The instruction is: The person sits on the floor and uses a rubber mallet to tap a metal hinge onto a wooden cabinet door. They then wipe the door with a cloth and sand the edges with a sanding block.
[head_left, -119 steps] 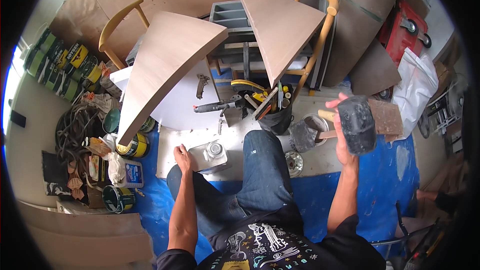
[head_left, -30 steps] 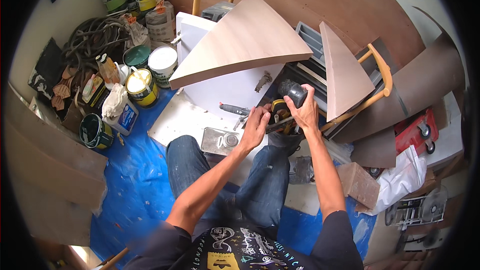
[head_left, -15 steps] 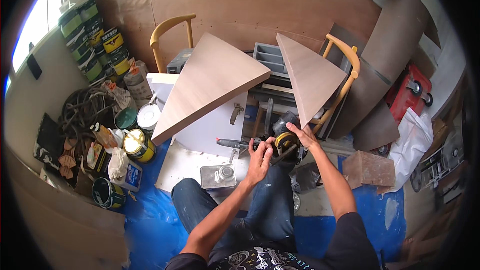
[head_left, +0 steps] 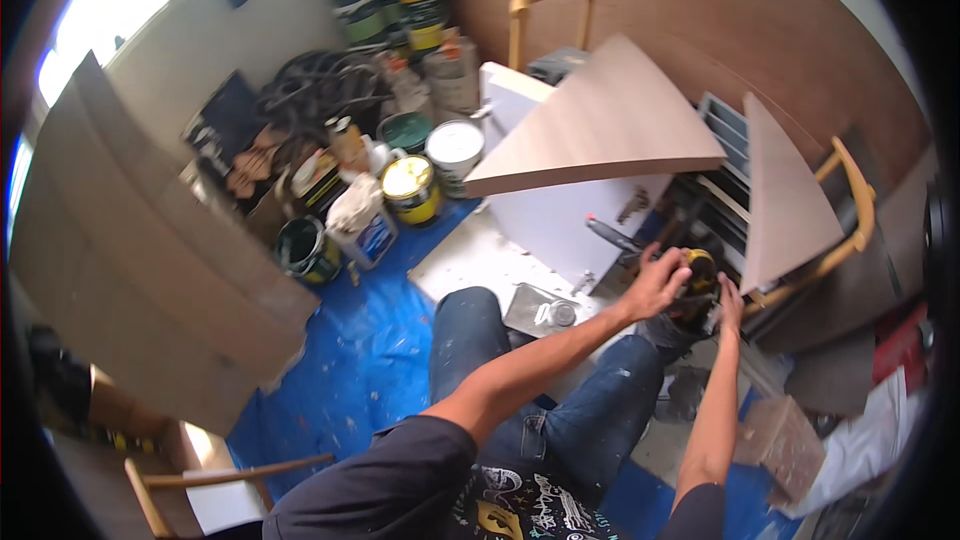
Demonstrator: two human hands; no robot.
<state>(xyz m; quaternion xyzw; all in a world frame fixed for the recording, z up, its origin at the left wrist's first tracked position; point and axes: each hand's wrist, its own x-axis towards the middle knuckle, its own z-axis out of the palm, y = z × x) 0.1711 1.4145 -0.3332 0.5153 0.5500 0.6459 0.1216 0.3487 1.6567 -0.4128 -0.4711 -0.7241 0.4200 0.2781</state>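
A yellow and black power tool (head_left: 702, 268), blurred and partly covered by my hands, stands upright beside my right knee. My left hand (head_left: 655, 283) comes in from its left side, with curled fingers on its upper part. Against the other side presses my right hand (head_left: 730, 302), its fingers pointing up along the tool. Just left of the tool lies a dark gun-shaped tool (head_left: 612, 235) with a red tip. A flat metal can (head_left: 541, 311) rests between my knees and the white panel.
A triangular wood-faced panel (head_left: 605, 125) lies over a white board (head_left: 560, 220); a second triangular panel (head_left: 785, 200) leans at the right. Paint cans (head_left: 410, 190) and buckets crowd the left. Blue sheeting (head_left: 365, 340) covers the floor. A wooden block (head_left: 785, 445) sits at right.
My view has swung left, so the scene sits farther right. My right hand has shifted from the tool's top down to its side; my left hand has moved onto the tool.
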